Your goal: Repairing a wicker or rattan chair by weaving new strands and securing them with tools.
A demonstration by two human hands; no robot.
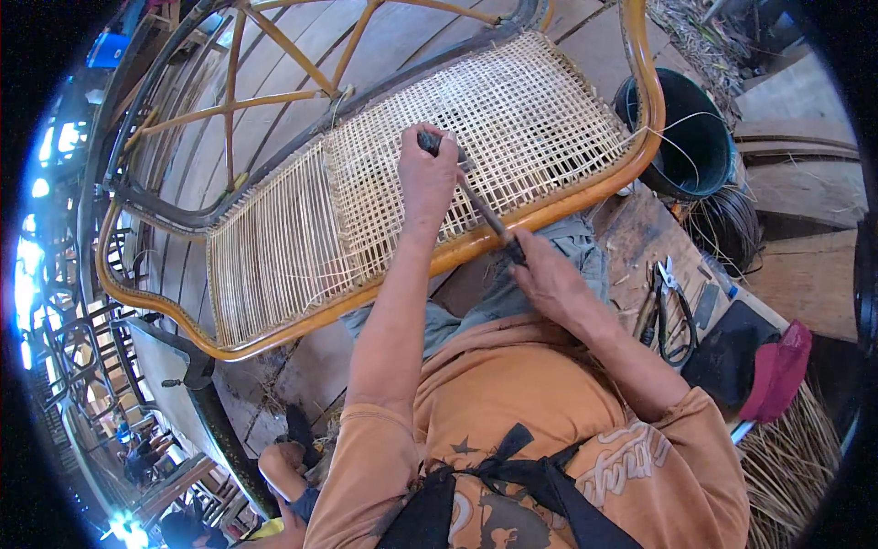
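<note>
A chair frame of orange-brown varnished rattan [476,240] lies across my lap, its panel of woven cane [540,119] facing up. The panel's right part is an open square weave; its left part shows mostly strands running one way [274,247]. My right hand [551,279], at the frame's near rail, is closed around the dark grip of a metal-shafted tool [485,209] that looks like a hammer. The shaft slants up-left to my left hand [428,178], which is closed over the woven part on a dark, rounded piece [429,141]. Fingers hide how that piece meets the shaft.
To the right, a dark bucket [692,183] stands beyond the frame. Pliers or cutters [675,306] lie on a wooden board [631,233], near a maroon cloth [776,371]. Loose cane strands [796,467] lie lower right. Another person's leg [282,467] shows lower left.
</note>
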